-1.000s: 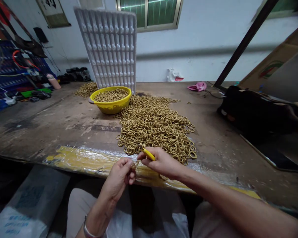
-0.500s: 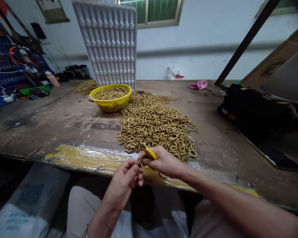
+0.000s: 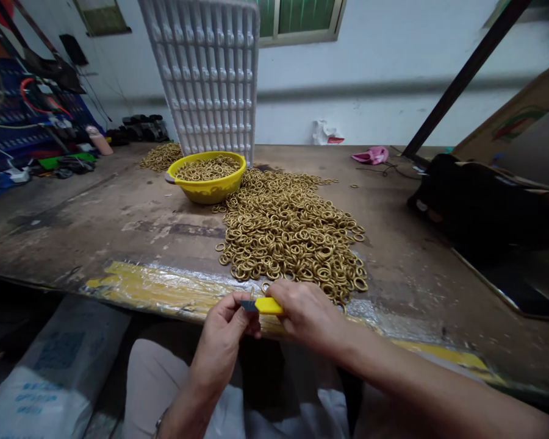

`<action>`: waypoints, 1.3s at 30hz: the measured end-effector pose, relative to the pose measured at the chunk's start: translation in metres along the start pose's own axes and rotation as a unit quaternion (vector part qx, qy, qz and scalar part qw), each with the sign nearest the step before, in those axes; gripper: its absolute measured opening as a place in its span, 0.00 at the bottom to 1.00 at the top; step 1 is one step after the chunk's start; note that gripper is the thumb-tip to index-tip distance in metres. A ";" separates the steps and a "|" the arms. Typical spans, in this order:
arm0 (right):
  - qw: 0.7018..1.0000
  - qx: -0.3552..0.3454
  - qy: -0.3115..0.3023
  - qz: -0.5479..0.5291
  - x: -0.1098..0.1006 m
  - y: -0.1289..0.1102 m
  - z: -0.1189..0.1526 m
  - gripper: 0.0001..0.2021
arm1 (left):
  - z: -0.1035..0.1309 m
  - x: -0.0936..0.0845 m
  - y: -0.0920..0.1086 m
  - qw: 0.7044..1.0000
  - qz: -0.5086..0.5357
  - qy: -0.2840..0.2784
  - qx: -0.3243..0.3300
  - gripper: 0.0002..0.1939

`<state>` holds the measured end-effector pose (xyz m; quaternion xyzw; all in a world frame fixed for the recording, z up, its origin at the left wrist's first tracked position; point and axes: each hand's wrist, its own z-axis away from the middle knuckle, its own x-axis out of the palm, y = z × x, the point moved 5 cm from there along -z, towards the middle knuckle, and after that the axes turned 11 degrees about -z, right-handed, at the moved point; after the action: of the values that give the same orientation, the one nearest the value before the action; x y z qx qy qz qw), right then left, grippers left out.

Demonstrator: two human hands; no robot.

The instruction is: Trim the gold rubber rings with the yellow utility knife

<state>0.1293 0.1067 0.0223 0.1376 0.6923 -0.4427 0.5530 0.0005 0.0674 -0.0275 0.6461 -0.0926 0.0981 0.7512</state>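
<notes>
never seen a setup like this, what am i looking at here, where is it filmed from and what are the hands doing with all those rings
There is no robot here: these are a person's bare hands. Every picture comes from one camera worn on the head, looking forward and down.

On the worn table lies a large heap of gold-coloured rings. Behind its left side stands a yellow bowl full of similar rings, with a smaller heap beyond and a tall ribbed panel upright behind.

The right hand holds a yellow-handled tool, its dark tip at the left hand. A thin ring shows there, but the left fingers' grip is partly hidden.
</notes>
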 end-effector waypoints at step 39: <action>0.912 0.016 -0.129 -0.388 -0.001 0.008 -0.021 0.04 | 0.002 -0.006 -0.014 0.992 -0.061 -0.060 -0.094 0.16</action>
<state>0.1219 0.1274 0.0193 -0.1913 0.6065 -0.6474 0.4200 -0.0020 0.0628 -0.0423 0.5814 -0.1070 0.0037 0.8065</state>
